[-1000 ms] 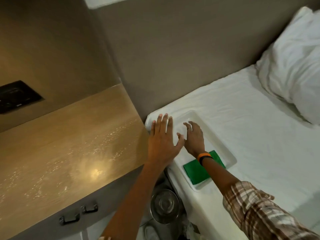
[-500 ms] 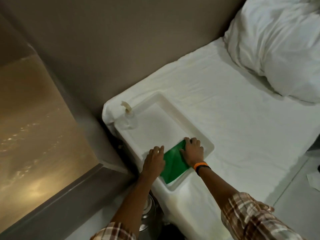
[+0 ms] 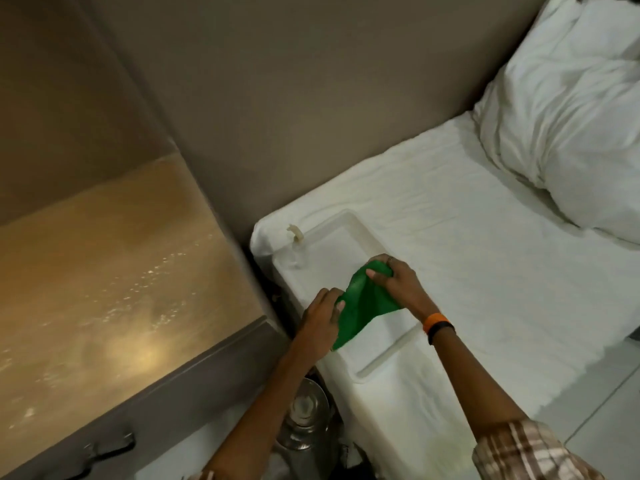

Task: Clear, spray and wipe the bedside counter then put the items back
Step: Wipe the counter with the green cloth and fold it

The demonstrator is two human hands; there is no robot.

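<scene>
Gripping a green cloth (image 3: 363, 303) with both hands, left hand (image 3: 320, 318) and right hand (image 3: 394, 280) lifting it over a white tray (image 3: 388, 358) on the bed (image 3: 485, 271), beside the droplet-speckled counter (image 3: 104, 289).

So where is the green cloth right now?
Head view, centre: the green cloth is held between left hand and right hand, above the white tray on the bed.

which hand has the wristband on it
The right hand, pinching the green cloth's upper corner; an orange and black band sits on its wrist. The left hand has a bare wrist.
</scene>
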